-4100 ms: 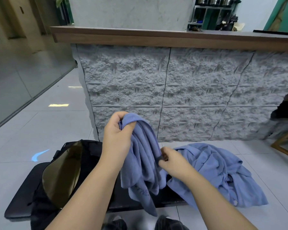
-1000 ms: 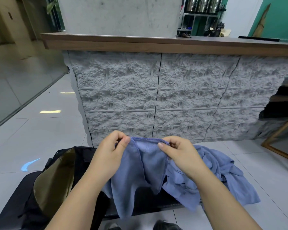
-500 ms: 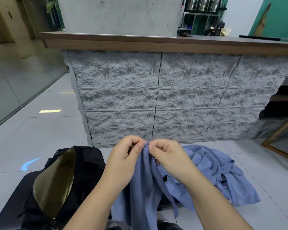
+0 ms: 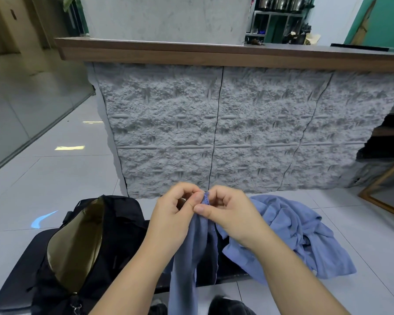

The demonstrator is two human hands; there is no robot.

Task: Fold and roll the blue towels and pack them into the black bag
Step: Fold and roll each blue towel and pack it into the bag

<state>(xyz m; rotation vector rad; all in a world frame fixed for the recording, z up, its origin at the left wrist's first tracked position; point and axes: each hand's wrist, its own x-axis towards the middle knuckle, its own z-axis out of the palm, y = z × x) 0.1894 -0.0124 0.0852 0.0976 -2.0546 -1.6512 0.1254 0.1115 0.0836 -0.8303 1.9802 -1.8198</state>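
Hands have closed together, pinching the hanging towel (image 4: 191, 251) top.

A stone-faced counter (image 4: 214, 133) with a wooden top (image 4: 191, 53) stands beyond; behind, perhaps metal pots (image 4: 280, 2).

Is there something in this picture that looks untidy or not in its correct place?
Yes. A crumpled heap of blue cloth lies unfolded, spilling from the black bench onto the floor. The black bag gapes open. Both hands pinch one hanging blue towel.
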